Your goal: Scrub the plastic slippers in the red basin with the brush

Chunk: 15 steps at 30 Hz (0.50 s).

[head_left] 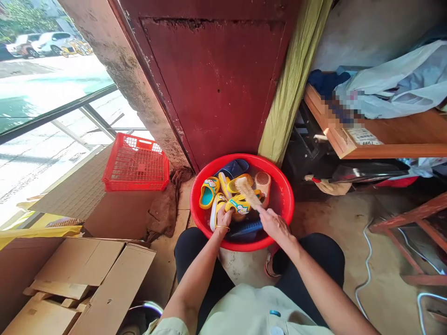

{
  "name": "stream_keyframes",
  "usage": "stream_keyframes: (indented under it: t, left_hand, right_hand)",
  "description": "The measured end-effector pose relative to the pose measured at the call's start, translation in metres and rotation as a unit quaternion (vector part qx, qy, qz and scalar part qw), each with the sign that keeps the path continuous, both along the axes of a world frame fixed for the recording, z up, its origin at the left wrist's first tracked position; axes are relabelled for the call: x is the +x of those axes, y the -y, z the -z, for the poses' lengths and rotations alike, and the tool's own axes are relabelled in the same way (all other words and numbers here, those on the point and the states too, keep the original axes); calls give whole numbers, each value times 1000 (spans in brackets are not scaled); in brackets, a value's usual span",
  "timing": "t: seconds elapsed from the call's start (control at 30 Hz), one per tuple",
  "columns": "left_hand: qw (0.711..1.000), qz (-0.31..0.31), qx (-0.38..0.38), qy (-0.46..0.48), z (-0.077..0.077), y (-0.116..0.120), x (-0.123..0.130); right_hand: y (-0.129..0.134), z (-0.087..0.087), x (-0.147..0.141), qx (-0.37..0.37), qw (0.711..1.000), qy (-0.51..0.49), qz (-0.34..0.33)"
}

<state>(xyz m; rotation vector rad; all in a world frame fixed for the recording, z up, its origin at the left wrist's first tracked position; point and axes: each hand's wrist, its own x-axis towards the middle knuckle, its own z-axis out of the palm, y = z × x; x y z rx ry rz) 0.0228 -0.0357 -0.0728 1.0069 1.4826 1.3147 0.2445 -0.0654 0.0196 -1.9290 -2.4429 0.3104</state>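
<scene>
Pale shirt and bare forearms above a red tub of shoes

Closest to the camera, the person's pale shirt (240, 309) fills the space behind both hands, with dark-trousered knees (319, 256) on either side of the forearms. Ahead, the left hand (224, 217) grasps a yellow shoe (240, 204) inside the red tub (290, 200). The right hand (274, 224) is closed around the handle of a brush (247, 190), its head slanting over the shoes towards the left; whether the bristles press on the held one is hard to tell.

Just left of the left hand sits another yellow shoe with a teal lining (208, 191). Beyond the hands lie a dark blue shoe (237, 168) and a beige shoe (263, 181); a blue shoe (246, 229) is between the hands and the near rim.

Wet surfaces could loosen either grip: the held shoe might twist if the left fingers pinch only its edge, and the brush might skid off into the left knuckles. Hard strokes among such crowded shoes could also splash what looks like water over the rim, onto the knees
</scene>
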Motion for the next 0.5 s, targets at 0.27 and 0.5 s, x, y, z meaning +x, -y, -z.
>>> stream_keyframes:
  t: [0.27, 0.5]
  left_hand:
    - [970, -49, -77, 227, -13, -6, 0]
    - [955, -37, -124, 267, -17, -5, 2]
  right_hand:
    - [6, 12, 34, 84, 992, -74, -60]
    - [1, 25, 16, 67, 989, 39, -125]
